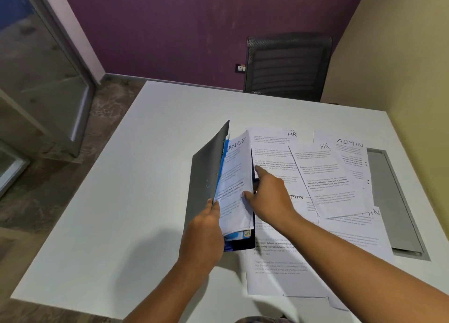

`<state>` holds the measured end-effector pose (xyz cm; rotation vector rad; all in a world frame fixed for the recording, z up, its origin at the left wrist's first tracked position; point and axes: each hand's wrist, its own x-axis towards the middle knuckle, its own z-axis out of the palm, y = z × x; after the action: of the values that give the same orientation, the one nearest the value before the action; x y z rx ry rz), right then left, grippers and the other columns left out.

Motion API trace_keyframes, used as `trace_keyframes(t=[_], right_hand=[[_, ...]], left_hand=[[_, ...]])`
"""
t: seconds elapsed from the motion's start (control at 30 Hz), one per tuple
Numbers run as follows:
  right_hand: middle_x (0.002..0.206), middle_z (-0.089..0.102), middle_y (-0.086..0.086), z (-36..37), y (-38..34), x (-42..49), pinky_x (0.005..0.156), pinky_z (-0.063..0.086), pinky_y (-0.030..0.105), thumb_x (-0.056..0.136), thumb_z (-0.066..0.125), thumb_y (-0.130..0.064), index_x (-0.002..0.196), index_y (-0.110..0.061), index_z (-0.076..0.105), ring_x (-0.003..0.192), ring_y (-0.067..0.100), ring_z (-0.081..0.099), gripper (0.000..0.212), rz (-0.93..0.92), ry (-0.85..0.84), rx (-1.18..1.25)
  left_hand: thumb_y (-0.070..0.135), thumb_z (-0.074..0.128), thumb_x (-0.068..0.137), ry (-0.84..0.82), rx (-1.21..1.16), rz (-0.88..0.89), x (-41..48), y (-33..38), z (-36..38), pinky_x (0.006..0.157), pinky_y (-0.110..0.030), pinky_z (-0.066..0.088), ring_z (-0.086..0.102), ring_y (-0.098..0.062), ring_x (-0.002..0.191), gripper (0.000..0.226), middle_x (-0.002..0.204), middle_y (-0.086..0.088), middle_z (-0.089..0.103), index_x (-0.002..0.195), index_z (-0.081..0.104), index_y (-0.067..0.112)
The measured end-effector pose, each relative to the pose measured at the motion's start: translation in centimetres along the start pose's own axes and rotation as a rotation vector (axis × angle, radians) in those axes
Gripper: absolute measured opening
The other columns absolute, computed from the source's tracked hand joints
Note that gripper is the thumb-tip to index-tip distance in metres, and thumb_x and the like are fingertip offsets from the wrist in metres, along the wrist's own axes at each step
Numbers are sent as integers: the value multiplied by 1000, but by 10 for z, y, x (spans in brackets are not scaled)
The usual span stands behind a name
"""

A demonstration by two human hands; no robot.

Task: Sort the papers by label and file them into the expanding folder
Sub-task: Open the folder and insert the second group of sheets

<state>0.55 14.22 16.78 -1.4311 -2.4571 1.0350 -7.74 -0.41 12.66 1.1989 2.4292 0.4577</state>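
A dark grey expanding folder (206,174) with blue dividers stands open on the white table (121,201). My left hand (204,228) grips its front cover at the lower edge and holds it apart. White sheets (237,177) marked with letters ending "ANCE" sit inside the folder. My right hand (269,196) pinches the right edge of these sheets with thumb and fingers, index finger stretched up along them. To the right lie loose printed papers: two marked HR (274,152) (325,174) and one marked ADMIN (352,157).
More loose papers (279,266) lie at the table's near right, partly under my right arm. A grey recessed cable tray (388,196) runs along the table's right side. A black mesh chair (289,65) stands behind the table by the purple wall.
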Motion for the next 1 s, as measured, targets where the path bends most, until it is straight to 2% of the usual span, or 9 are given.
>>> trace_keyframes(t=[0.13, 0.27, 0.43, 0.57, 0.63, 0.7, 0.77, 0.87, 1.0], right_hand=[[122, 67, 10, 12, -4, 1, 90, 52, 29, 91, 66, -17, 135, -9, 55, 106, 26, 65, 46, -40, -17, -99], [110, 69, 13, 25, -7, 4, 88, 55, 37, 90, 61, -8, 125, -4, 62, 99, 28, 66, 35, -52, -59, -202], [115, 67, 16, 35, -7, 7, 88, 56, 38, 85, 63, -5, 120, -6, 63, 103, 32, 65, 36, -31, -113, -263], [118, 68, 15, 31, -4, 9, 91, 54, 37, 88, 66, -16, 122, -7, 63, 107, 31, 64, 35, -28, -129, -247], [111, 71, 8, 24, -2, 5, 87, 55, 35, 89, 65, -26, 117, -14, 66, 102, 28, 66, 30, -14, -39, -175], [87, 73, -3, 14, 2, -2, 72, 58, 33, 89, 61, -32, 93, -24, 68, 80, 21, 69, 12, 4, 137, -90], [69, 69, -13, 4, 15, -9, 62, 55, 30, 86, 60, -32, 76, -25, 63, 64, 9, 66, 13, 39, 236, -20], [67, 68, -13, -8, 44, -20, 62, 54, 30, 85, 62, -29, 71, -25, 62, 65, 7, 64, 15, 107, 236, 7], [70, 69, -13, -13, 93, -39, 62, 53, 28, 86, 64, -24, 71, -25, 64, 67, 7, 65, 15, 182, 178, -21]], left_hand=[[19, 54, 98, 5, 15, 9, 1, 2, -1, 103, -24, 44, 50, -18, 132, 68, 163, 1, 23, 156, 19, 17], [7, 52, 93, 3, 5, -9, 2, 8, -1, 103, -26, 42, 51, -22, 131, 72, 164, 1, 18, 156, 19, 17], [13, 61, 91, 1, -46, 12, 4, 14, 4, 105, -27, 41, 50, -23, 133, 78, 164, 1, 21, 156, 19, 16], [25, 59, 96, 9, -46, 28, 6, 14, 6, 103, -25, 43, 54, -21, 128, 71, 161, 3, 27, 156, 22, 16], [23, 57, 96, 21, -54, 25, 6, 14, 5, 101, -25, 44, 54, -21, 127, 68, 161, 2, 28, 155, 23, 16], [18, 51, 98, 26, -56, 1, 7, 15, 4, 98, -26, 46, 54, -21, 127, 64, 162, 2, 27, 155, 23, 16], [19, 45, 100, 31, -79, -39, 8, 17, 5, 89, -25, 51, 55, -20, 123, 59, 162, 3, 27, 155, 24, 18], [29, 44, 101, 47, -123, -65, 10, 19, 10, 68, -18, 49, 59, -15, 112, 57, 159, 6, 31, 154, 26, 20], [26, 43, 102, -32, -119, -60, 15, 18, 22, 65, -10, 46, 58, -15, 115, 59, 162, 6, 23, 156, 20, 20]])
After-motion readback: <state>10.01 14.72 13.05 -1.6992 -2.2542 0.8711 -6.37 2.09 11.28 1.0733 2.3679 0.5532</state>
